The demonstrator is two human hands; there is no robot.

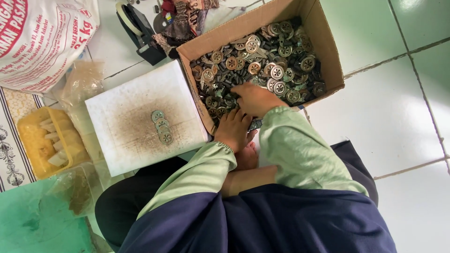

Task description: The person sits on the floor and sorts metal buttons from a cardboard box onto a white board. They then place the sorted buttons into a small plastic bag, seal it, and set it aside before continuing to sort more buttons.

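Down at the near corner of the open brown cardboard box (328, 56), both hands are buried among the small round metal discs with spoke-like cut-outs (276, 72) that fill it, mixed with short dark cylindrical pieces (234, 79). The right hand (255, 99) lies palm down on the heap, its fingers (240, 93) curled into the parts; what they pinch, if anything, is hidden beneath them. The left hand (233, 129) sits just below it at the box's edge, its fingers (241, 114) bent over the rim and touching the discs there, and whether they grip a piece cannot be told. Both wrists wear pale green sleeves (300, 150).

Just beside the left fingers, against the box's wall, stands a white square block with a brown-stained top (122, 140); four of the round discs lie on it in a short overlapping row (161, 126). Farther out from those fingers sit a yellow plastic tub of pale chips (28, 136) and a white printed sack (42, 42). Beyond the block rests a dark tape dispenser (140, 33). Everything stands on a floor of pale green tiles (398, 93).
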